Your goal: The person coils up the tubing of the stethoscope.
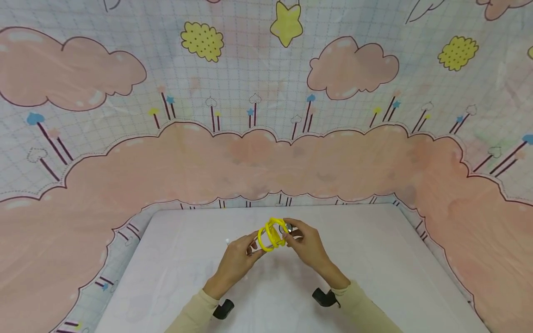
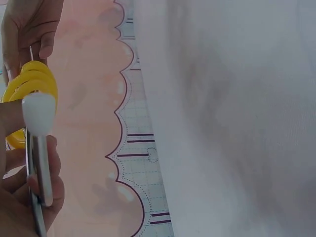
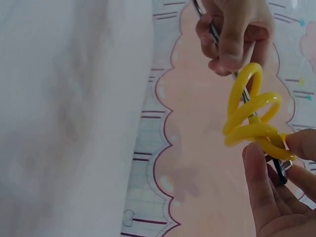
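Observation:
Both hands are raised over the white table, close together around a yellow coiled tube (image 1: 273,237) with several loops. Slim metal rods run through the coil; one rod (image 2: 43,173) ends in a white tip (image 2: 39,113) beside the left hand. My left hand (image 1: 237,259) grips the rods with curled fingers, just left of the coil. At the coil's other end, my right hand (image 1: 310,245) pinches the last yellow loop (image 3: 254,131) between thumb and fingers. A dark rod end (image 3: 282,174) pokes out among the right fingers.
The white table (image 1: 179,259) spreads beneath both hands. A patterned cloth (image 1: 266,159) with pink clouds hangs behind and at the sides. Black wrist-worn pieces (image 1: 225,309) sit below each beige sleeve (image 1: 191,312).

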Motion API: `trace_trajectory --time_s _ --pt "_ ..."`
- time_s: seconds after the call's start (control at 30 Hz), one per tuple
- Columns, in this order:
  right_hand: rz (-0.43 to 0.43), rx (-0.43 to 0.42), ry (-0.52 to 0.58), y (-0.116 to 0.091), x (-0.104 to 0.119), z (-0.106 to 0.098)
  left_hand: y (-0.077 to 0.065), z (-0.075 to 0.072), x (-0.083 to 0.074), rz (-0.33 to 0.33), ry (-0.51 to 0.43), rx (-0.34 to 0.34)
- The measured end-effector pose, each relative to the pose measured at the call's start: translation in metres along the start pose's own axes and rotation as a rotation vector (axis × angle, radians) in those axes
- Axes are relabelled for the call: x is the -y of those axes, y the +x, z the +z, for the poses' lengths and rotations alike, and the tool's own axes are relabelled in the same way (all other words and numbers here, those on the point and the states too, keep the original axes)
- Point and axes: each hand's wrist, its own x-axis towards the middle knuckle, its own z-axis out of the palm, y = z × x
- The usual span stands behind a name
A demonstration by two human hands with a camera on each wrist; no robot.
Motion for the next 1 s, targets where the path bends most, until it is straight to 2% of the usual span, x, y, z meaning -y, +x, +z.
trace_trajectory --time_s 0.1,0.2,0.3,0.6,0.8,1.0 --pt "0.100 0.007 0.067 0.002 0.003 -0.001 0.001 0.000 0.002 -0.019 -0.034 0.039" --pt "0.151 0.008 0.093 0.002 0.010 -0.003 0.001 0.002 0.005 -0.026 -0.056 0.065" --pt "0.176 0.010 0.133 0.001 0.009 -0.004 0.002 0.004 0.009 -0.032 -0.042 0.080" --pt "0.286 0.015 0.207 0.008 -0.029 0.010 0.008 0.011 0.025 -0.044 0.068 0.091" --pt "0.320 0.008 0.247 0.013 -0.037 0.017 0.013 0.019 0.038 -0.096 0.027 0.123" --pt "0.353 0.023 0.236 0.015 -0.030 0.019 0.015 0.026 0.047 -0.150 -0.025 0.143"
